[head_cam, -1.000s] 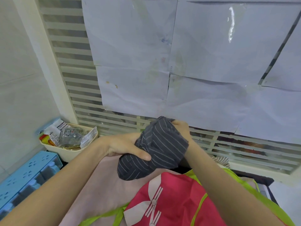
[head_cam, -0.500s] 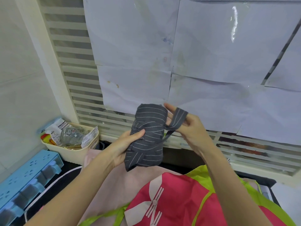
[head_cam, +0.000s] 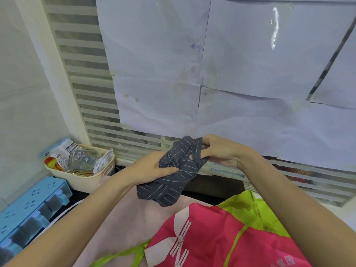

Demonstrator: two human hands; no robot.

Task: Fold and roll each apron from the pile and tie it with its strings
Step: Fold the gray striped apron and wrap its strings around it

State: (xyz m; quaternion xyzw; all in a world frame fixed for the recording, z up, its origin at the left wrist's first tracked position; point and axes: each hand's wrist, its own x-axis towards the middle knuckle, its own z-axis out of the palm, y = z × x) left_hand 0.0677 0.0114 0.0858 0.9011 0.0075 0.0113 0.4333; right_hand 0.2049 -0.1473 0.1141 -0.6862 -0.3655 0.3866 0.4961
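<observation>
Both hands are up in the air in front of the papered window, working a dark grey pinstriped apron [head_cam: 174, 176] that's bunched into a rough roll and held above the bench. The left hand [head_cam: 154, 167] grips the roll from the left side, thumb pressed across the front of the fabric and the other fingers wrapped behind it. The right hand [head_cam: 221, 153] is at the top right end of the roll with its fingers curled, and a strip of the same striped fabric, the apron string [head_cam: 197, 151], loops around a couple of those fingers, so it's holding the string rather than the body of the roll. I can't really tell whether the string is already knotted, the folds there are too bunched up. The lower end of the roll hangs down, just above a pale pink cloth [head_cam: 119, 224] spread on the bench. In front of that lies a bright pink apron [head_cam: 208, 234] with lime green trim and a white bow-like print, partly under the right forearm. Off to the left sits a cream basket [head_cam: 86, 180] stuffed with packets and wrappers, and nearer the corner there's a light blue plastic organiser [head_cam: 28, 207].
</observation>
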